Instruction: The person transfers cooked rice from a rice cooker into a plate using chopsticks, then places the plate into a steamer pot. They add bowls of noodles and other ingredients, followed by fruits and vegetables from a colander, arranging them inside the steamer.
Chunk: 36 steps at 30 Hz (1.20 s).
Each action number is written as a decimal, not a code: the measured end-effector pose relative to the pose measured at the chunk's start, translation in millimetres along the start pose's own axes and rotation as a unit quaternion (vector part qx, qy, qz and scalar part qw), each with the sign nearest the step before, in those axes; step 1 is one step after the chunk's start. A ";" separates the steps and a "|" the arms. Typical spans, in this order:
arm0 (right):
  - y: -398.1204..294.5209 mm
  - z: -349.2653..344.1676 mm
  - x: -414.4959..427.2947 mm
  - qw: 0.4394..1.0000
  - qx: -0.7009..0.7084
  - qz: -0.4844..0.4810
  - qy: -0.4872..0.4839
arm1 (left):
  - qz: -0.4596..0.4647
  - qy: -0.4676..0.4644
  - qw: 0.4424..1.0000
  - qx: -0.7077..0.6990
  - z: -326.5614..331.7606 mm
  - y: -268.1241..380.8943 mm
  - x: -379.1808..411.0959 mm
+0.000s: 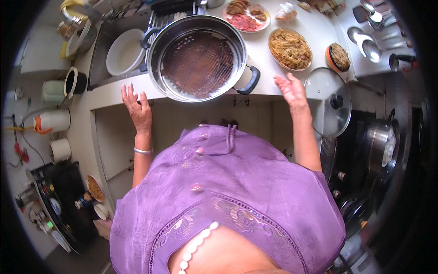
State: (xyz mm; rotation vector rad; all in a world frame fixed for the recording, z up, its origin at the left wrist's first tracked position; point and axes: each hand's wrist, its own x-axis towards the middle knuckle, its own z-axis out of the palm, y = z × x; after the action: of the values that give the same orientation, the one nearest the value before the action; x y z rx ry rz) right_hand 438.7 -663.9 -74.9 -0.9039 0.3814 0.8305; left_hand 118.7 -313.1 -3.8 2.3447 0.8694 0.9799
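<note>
A large steel pot with black side handles stands at the sink's right edge, partly over the dish rack; dark, ridged material shows in its bottom. My left hand is raised at the counter's front edge, left of the pot, fingers apart and holding nothing. To the pot's right, my right hand is also empty, its palm turned partly up. It is nearest to a plate of noodles and a glass lid with a black knob. Behind are a plate of sliced meat and an orange bowl of food.
A white basin sits in the sink. On the stove at right stands a steel pot with whitish contents. Ladles lie at the back right. At lower left, another person's hand is near a small white bowl.
</note>
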 end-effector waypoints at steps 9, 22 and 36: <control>-42.8 -22.1 48.4 0.988 -0.063 -0.085 0.111 | -0.113 -0.029 0.983 -0.140 9.4 -8.4 -1.0; -44.7 14.0 10.1 0.967 -0.131 -0.164 0.146 | -0.184 -0.014 0.978 -0.099 -11.3 -57.6 -22.0; 30.4 211.3 -38.7 0.956 -0.290 0.000 -0.052 | -0.185 -0.025 0.966 -0.179 -2.0 -58.7 -16.7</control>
State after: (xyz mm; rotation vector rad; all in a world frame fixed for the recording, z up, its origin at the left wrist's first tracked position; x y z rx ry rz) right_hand 381.9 -499.9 55.3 -1.3952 0.0358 1.0064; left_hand 85.9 -283.4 -45.9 1.8145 0.9727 0.8349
